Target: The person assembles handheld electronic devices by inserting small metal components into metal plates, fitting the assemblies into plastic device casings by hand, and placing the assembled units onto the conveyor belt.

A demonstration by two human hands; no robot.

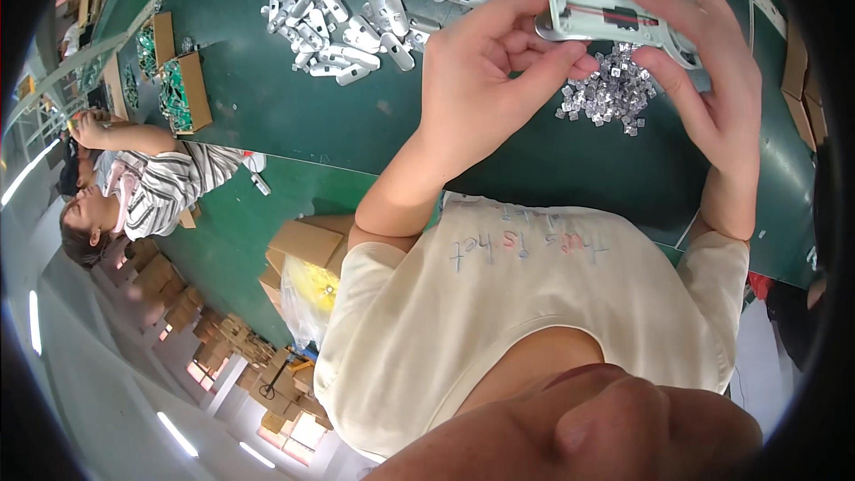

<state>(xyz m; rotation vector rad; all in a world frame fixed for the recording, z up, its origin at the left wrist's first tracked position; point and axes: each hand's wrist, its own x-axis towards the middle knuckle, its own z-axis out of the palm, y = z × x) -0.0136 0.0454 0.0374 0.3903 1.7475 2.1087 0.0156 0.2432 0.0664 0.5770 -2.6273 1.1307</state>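
Raised over the table, a pale green, elongated plastic housing (583, 18) lies between both hands, its open side showing a red wire and a dark part inside. My left hand (490, 76) pinches its left end, fingers curled beneath. A silvery rounded piece (547, 28) shows at those fingertips; whether it belongs to the housing I cannot tell. My right hand (712, 62) grips the right end, thumb below and fingers above. Just beneath the housing is a heap of small clear, square pieces (614, 93). Many silver oval shells (356, 58) are piled left of it.
Cardboard boxes of green circuit boards (184, 93) stand at the table's left end, near a co-worker in a striped top (160, 178). An open carton with a yellow bag (307, 281) sits beside my left elbow. More cardboard (795, 80) borders the right edge.
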